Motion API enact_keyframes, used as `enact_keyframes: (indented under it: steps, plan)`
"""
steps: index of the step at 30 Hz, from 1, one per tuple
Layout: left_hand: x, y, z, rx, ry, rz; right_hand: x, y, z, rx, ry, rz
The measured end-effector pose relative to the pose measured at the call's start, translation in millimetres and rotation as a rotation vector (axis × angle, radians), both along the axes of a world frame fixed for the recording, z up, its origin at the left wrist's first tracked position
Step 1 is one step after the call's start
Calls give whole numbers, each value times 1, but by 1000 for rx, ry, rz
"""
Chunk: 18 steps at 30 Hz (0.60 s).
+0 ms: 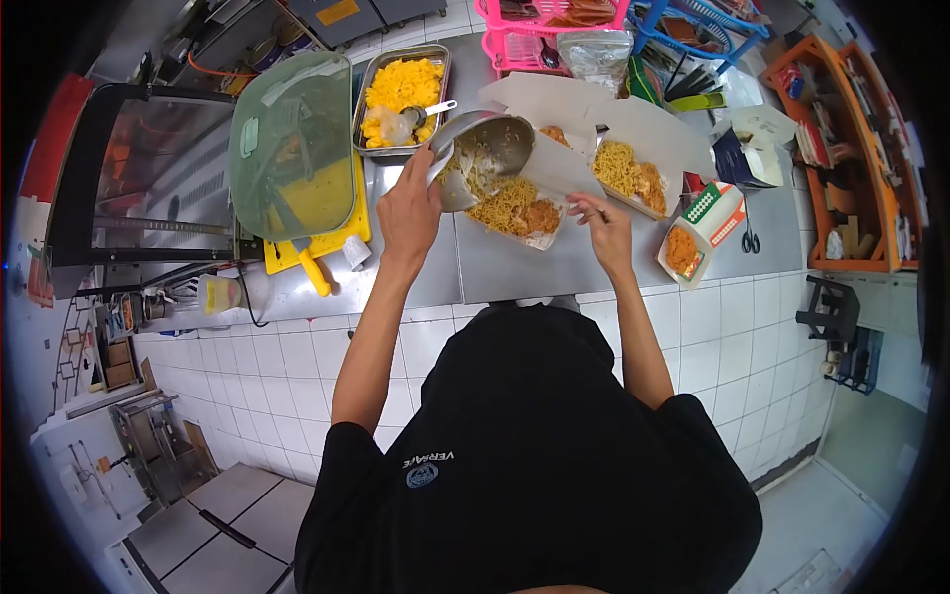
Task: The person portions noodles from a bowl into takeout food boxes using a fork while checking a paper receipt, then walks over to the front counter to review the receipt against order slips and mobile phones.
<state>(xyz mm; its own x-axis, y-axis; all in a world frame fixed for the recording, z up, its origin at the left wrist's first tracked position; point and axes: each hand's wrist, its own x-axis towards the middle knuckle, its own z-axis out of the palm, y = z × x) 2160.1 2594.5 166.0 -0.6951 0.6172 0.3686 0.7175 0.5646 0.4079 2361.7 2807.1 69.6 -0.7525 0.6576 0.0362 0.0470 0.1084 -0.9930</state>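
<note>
My left hand point(411, 210) is closed on the rim of a metal bowl point(510, 142), with something white at the grip. The bowl is tilted over an open paper takeaway box point(544, 244), and pale strands cling inside it. In that box lie noodles point(503, 206) and a breaded fried piece point(535, 217). Beside the box's right edge is my right hand point(606, 230), its fingers pinched together; what they hold, if anything, is too small to make out. Further right stands another open box with noodles point(617, 166) and a fried piece point(649, 188).
A metal tray point(445, 59) of yellow food with a white-handled scoop point(435, 108) stands behind my left hand. Left of it, a green translucent lid point(292, 148) leans over a yellow board with a yellow-handled knife point(314, 272). A small box of fried food point(683, 250) and scissors point(750, 238) lie right.
</note>
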Motion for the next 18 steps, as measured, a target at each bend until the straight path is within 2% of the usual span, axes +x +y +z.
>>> enact_keyframes:
  steps: [4, 6, 7, 9, 13, 16, 18]
  plan:
    - [5, -2, -2, 28, -20, -19, -11, 3, 10, 10, 144, -159]
    - [-2, -1, -4, 80, 32, -68, -11, 7, 1, 51, -41, 46]
    - [-7, 2, -4, 87, 43, -69, -18, 10, 3, 59, -31, 44]
    - [-2, -1, -10, 116, 4, -49, -15, 3, 1, -117, 91, -92]
    - [1, -2, -13, 151, -8, -74, -25, 10, -11, -88, 145, -7]
    - [-2, -4, -16, 189, -6, -43, -13, 4, -2, -208, 23, 17]
    - [8, -7, -21, 192, -48, -33, -23, -17, 3, -342, 242, -151]
